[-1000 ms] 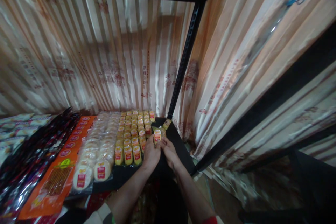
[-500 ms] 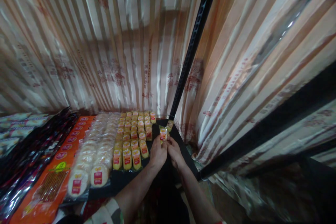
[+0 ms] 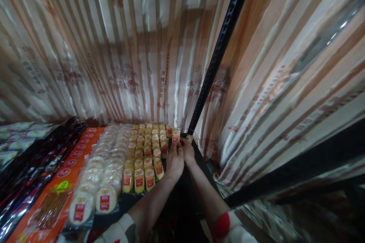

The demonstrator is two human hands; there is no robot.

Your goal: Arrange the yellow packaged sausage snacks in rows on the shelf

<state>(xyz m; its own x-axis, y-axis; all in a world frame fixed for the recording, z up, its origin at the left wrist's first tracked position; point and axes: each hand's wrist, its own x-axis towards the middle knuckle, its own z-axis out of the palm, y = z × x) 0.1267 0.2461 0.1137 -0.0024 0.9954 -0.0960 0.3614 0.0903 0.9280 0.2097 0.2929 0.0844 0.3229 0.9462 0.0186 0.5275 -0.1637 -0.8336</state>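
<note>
Both my hands reach to the far right end of a dark shelf (image 3: 196, 167). My left hand (image 3: 174, 161) and my right hand (image 3: 187, 151) are closed together on a small yellow snack packet with a red label (image 3: 176, 136), held at the back of the shelf near the black upright post (image 3: 212, 68). Just left of the packet lie rows of several like yellow packets (image 3: 146, 152). Another small packet (image 3: 189, 138) lies by the post, right of my right hand.
Left of the yellow rows lie round white cakes in clear wrap (image 3: 102, 174), then orange packets (image 3: 59, 190) and dark glossy packets (image 3: 31, 174). Striped plastic sheeting (image 3: 114, 53) hangs behind and to the right of the shelf. A black shelf beam (image 3: 299, 163) crosses at right.
Both hands have carried the yellow packet farther back along the shelf toward the post. The view has shifted left, so the post sits more to the right.
</note>
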